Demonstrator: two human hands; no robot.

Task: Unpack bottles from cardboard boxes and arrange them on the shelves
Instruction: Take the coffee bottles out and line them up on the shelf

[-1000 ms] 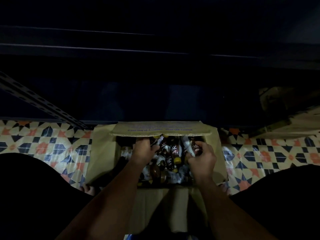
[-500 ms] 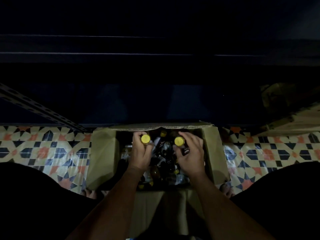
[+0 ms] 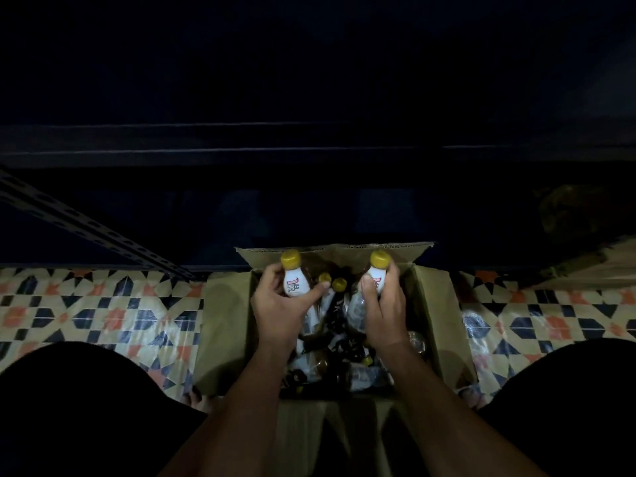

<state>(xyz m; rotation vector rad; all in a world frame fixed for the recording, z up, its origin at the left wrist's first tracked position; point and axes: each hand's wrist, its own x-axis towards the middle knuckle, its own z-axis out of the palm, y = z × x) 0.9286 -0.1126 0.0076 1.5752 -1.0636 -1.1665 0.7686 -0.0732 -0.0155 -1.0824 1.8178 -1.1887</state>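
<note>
An open cardboard box (image 3: pixel 433 304) sits on the floor between my knees, with several dark bottles with yellow caps (image 3: pixel 335 318) heaped inside. My left hand (image 3: pixel 282 304) is closed around one small bottle (image 3: pixel 293 278) with a white label and yellow cap, held upright above the box's far left part. A matching bottle (image 3: pixel 378 273) stands upright in the grip of my right hand (image 3: pixel 382 304) over the far right part. The dark shelves (image 3: pixel 309 146) rise just beyond the box; what stands on them is lost in shadow.
Patterned tiles (image 3: pixel 103 311) in orange, navy and cream cover the floor on both sides. A perforated metal shelf post (image 3: pixel 79 225) slants in from the left. Another cardboard box (image 3: pixel 592 266) lies at the far right. My dark-clothed knees (image 3: pixel 79 401) flank the box.
Both hands closed on bottles lying in the box, turned them upright, and have lifted them higher toward the box's far edge.
</note>
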